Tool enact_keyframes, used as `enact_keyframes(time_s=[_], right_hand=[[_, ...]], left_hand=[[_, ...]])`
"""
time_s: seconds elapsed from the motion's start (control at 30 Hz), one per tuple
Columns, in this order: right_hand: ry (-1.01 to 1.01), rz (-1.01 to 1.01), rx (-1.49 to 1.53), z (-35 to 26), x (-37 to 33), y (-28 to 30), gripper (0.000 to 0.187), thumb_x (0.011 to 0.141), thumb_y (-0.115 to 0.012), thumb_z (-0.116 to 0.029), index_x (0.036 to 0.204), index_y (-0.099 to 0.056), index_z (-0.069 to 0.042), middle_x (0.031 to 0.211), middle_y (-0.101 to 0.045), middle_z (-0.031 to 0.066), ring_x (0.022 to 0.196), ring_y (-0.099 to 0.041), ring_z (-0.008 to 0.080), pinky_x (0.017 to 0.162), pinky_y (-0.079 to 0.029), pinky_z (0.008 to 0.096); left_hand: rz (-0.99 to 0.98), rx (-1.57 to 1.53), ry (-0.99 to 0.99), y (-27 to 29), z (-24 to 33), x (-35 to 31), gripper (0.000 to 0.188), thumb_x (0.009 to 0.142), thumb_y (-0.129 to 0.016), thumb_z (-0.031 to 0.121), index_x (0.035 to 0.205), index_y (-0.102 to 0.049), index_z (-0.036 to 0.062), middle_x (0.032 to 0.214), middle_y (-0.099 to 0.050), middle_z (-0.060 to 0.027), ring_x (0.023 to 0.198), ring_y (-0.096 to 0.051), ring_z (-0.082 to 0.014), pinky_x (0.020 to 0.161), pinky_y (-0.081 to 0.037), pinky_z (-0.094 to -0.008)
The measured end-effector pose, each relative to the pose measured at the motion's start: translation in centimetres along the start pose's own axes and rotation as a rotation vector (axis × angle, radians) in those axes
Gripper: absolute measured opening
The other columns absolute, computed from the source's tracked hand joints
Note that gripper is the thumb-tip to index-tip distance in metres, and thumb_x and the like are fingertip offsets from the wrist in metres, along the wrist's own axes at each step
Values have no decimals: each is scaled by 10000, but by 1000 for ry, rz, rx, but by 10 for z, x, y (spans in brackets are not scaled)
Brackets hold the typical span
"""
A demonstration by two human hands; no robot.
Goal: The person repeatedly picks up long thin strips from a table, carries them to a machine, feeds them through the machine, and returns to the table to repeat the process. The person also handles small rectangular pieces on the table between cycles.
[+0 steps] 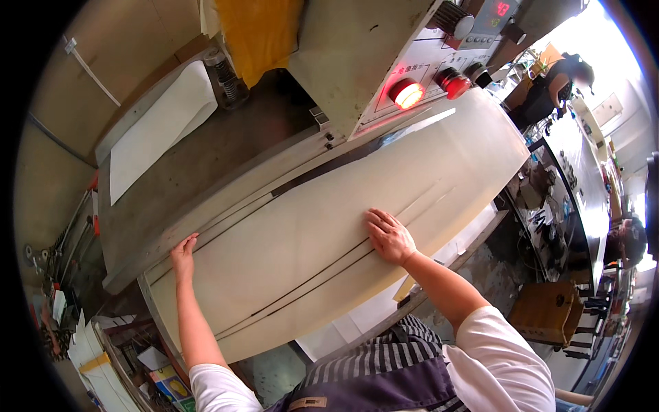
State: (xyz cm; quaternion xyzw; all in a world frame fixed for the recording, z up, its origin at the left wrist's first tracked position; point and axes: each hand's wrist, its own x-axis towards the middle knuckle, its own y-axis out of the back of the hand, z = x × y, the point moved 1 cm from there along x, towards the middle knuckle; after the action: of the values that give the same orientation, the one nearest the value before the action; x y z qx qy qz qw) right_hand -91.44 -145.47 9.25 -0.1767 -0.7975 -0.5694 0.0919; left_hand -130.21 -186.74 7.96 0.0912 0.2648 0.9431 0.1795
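Beyond the left hand (182,257) and the right hand (390,237), grey machine (343,62) with a flat metal bed (158,213); nearer, reaching under both hands and well past the right one, long pale board (295,237) lying between machine and wearer, its outline bent by the lens.

Well to the right of the right hand, worktop (576,178) carrying small items, too small to name; a person in dark clothing (542,96) at its far end; brown box (546,312) near its close side.

Beyond the left hand, on the metal bed, white sheet (161,137), right end curled; farther off and to the right, orange-yellow cloth (259,34) hanging, with a coil spring (225,72) just left of it.

Beyond the right hand, control panel (439,62); on it a glowing red lamp (407,93), a red button (453,82) and a display lit in red.

From the right hand toward the near left, two thin dark lines (309,278) on the board; cords, slits or marks, cannot tell.

Left hand: narrow, fingers together, tips at the board's far edge; pinch cannot be told; right hand: palm down, fingers extended, resting on the board.
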Motion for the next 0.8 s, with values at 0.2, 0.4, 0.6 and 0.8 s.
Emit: enact_keyframes(time_s=[0.2, 0.4, 0.6, 0.8], right_hand=[[-5, -12, -8, -3, 4, 0, 310, 842, -602, -106, 1141, -623, -27, 1331, -577, 124, 1290, -497, 320, 1079, -406, 445], [-8, -22, -31, -5, 6, 1, 307, 840, -592, -87, 1137, -623, -19, 1322, -583, 128, 1284, -504, 320, 1075, -416, 440], [-14, -33, -7, -2, 5, -2, 337, 826, -586, -56, 1159, -614, -9, 1328, -575, 141, 1288, -499, 338, 1075, -415, 455], [-20, -38, 2, -2, 6, -1, 339, 831, -591, -75, 1166, -612, -24, 1334, -570, 132, 1289, -497, 323, 1082, -405, 456]], left_hand=[[82, 69, -49, -20, -31, 22, 289, 909, -701, 203, 1117, -690, 2, 1119, -712, -96, 1013, -635, -197, 930, -469, -309], [53, 460, 116, -24, -33, 36, 470, 884, -715, 331, 1209, -628, 2, 1276, -640, -139, 1178, -582, -310, 996, -439, -370], [48, 485, 147, -12, -42, 36, 531, 862, -741, 339, 1243, -600, -3, 1295, -625, -149, 1191, -564, -310, 1018, -419, -370], [62, 492, 144, 5, -37, 29, 493, 853, -747, 310, 1212, -613, 0, 1263, -638, -159, 1172, -574, -333, 998, -438, -382]])
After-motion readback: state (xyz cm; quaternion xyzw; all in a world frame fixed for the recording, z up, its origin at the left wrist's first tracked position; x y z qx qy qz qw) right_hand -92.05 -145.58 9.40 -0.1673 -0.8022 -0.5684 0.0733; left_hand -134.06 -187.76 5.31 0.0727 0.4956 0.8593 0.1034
